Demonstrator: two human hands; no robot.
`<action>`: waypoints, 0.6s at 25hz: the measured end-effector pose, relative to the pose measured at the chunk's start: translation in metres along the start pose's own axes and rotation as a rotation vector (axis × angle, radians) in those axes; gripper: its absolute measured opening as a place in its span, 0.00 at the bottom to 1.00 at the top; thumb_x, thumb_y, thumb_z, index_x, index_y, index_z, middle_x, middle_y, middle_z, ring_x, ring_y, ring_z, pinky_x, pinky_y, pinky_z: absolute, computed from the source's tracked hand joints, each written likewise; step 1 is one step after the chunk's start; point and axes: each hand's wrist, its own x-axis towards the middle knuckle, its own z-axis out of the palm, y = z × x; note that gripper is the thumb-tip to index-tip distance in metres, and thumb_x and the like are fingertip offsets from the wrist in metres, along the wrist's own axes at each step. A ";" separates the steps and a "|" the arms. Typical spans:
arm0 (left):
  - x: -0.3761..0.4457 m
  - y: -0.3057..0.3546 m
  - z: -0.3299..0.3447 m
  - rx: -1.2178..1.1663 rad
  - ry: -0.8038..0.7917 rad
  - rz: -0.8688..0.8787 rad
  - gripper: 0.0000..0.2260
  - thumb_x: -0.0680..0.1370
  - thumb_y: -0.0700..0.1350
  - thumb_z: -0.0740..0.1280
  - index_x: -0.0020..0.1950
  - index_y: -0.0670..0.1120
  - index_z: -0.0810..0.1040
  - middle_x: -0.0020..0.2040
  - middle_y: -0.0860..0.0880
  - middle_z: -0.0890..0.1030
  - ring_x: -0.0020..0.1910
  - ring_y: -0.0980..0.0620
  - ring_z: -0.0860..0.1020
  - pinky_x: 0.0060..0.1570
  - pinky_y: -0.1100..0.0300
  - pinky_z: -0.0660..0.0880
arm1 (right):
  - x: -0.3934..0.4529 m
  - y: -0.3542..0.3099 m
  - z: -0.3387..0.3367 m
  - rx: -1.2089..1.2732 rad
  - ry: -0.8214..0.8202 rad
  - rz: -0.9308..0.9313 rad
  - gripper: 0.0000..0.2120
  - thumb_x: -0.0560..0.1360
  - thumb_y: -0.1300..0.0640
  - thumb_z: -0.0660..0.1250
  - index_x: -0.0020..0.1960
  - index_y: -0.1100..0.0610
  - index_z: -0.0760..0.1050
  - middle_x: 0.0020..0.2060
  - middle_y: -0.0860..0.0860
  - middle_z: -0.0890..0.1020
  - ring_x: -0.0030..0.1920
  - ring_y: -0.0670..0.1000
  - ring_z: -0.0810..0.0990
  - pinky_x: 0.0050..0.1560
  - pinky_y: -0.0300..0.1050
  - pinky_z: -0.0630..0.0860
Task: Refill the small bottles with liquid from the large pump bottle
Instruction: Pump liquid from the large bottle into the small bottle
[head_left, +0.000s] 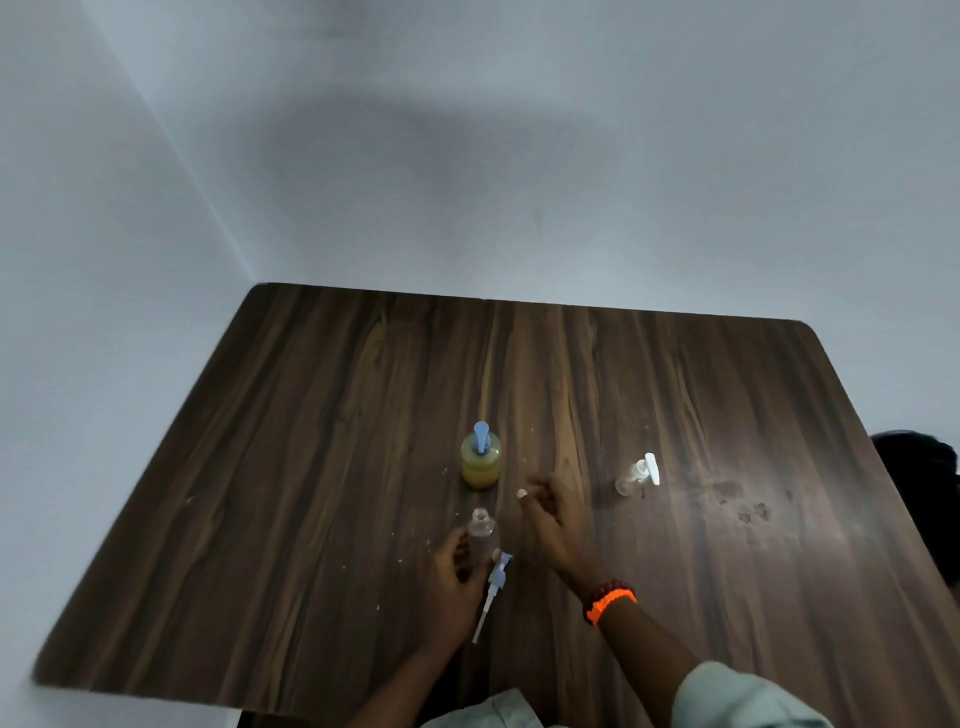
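Your left hand holds an open small bottle and its loose pump near the bench's near edge. Your right hand is loose, holding nothing. The big pump bottle, mid-bench, holds yellow liquid. Another small bottle stands toward the right edge. No writing shows.

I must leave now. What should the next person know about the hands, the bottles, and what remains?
Left hand holds the uncapped small bottle upright on the table; its removed pump lies against that hand.
Right hand is open, empty, near the large pump bottle.
The second small bottle stands to the right, pump on.
Done: first bottle opened.
Left: fill it, recap, then do the second.
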 end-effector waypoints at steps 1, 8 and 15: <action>0.001 -0.001 -0.003 -0.004 0.022 -0.006 0.08 0.80 0.39 0.75 0.59 0.46 0.84 0.50 0.51 0.90 0.51 0.54 0.88 0.52 0.63 0.83 | 0.013 -0.005 -0.001 -0.084 -0.001 -0.005 0.18 0.78 0.51 0.73 0.66 0.45 0.75 0.59 0.47 0.82 0.62 0.50 0.81 0.56 0.43 0.78; 0.006 -0.015 -0.022 0.049 0.061 -0.008 0.10 0.80 0.47 0.75 0.62 0.52 0.84 0.53 0.54 0.89 0.55 0.56 0.88 0.59 0.53 0.83 | 0.082 -0.037 0.028 -0.296 -0.235 -0.073 0.48 0.67 0.54 0.84 0.80 0.56 0.62 0.75 0.56 0.73 0.74 0.56 0.72 0.72 0.47 0.68; 0.009 -0.019 -0.022 -0.005 0.074 0.002 0.08 0.79 0.45 0.77 0.57 0.54 0.85 0.50 0.54 0.90 0.51 0.55 0.89 0.56 0.47 0.85 | 0.070 -0.031 0.023 -0.230 -0.182 -0.132 0.28 0.68 0.53 0.83 0.64 0.54 0.76 0.56 0.48 0.84 0.54 0.48 0.83 0.56 0.46 0.79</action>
